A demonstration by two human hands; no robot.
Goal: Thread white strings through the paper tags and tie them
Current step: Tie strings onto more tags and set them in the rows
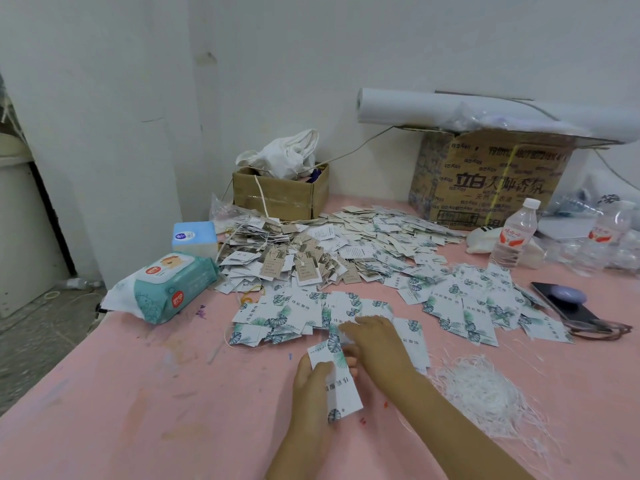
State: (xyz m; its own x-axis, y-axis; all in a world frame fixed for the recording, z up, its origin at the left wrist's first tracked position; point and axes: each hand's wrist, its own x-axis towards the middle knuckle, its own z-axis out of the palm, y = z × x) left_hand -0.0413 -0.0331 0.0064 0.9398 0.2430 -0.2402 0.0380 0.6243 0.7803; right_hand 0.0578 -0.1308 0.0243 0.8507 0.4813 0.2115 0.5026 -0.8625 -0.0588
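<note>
A pink counter [145,410] fills the view, seen from above. Far to the left of the hands and beyond them lies a teal pack of wet wipes [162,287], with a small blue tissue box [194,237] just behind it. Farther back, against the wall, sits a small open cardboard box [277,194] stuffed with white cloth.

The left hand [311,393] grips a white paper tag [337,379] printed with green leaves, the thumb lying across its face and the fingers curled behind it. The right hand [377,341] lies palm down at the tag's far end, its fingertips hidden against the paper; whether they pinch anything cannot be told.

Just beyond both hands a spread of loose leaf-print tags [450,306] covers the counter, and behind that a heap of tags already strung [298,258]. Just right of the right forearm lies a tangled pile of white strings [485,393]. Well beyond the right hand stand a clear water bottle [514,237] and a large printed cardboard carton [491,181], a white paper roll [450,109] resting on top. Far right lies a dark phone [568,306].
</note>
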